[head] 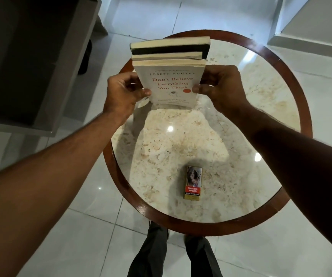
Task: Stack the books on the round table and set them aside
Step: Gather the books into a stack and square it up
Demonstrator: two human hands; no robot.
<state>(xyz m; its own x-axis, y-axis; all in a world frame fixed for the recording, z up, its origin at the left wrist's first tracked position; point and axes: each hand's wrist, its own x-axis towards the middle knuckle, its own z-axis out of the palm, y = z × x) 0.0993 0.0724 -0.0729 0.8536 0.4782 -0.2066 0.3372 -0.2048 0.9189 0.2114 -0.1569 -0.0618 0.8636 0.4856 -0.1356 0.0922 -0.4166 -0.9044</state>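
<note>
Three books [171, 76] stand upright together on their lower edges on the far half of the round marble table [241, 116]. The nearest one has a white cover with red lettering; a thin book and a thicker dark-covered one stand behind it. My left hand [125, 90] grips the left side of the bundle with the thumb on the front cover. My right hand [219, 86] grips the right side the same way. The fingers behind the books are hidden.
A small cigarette pack [193, 182] lies flat on the near part of the table. A dark wooden rim [117, 182] rings the tabletop. A grey cabinet [31, 66] stands at the left. White tiled floor surrounds the table; my legs [173, 254] are below its near edge.
</note>
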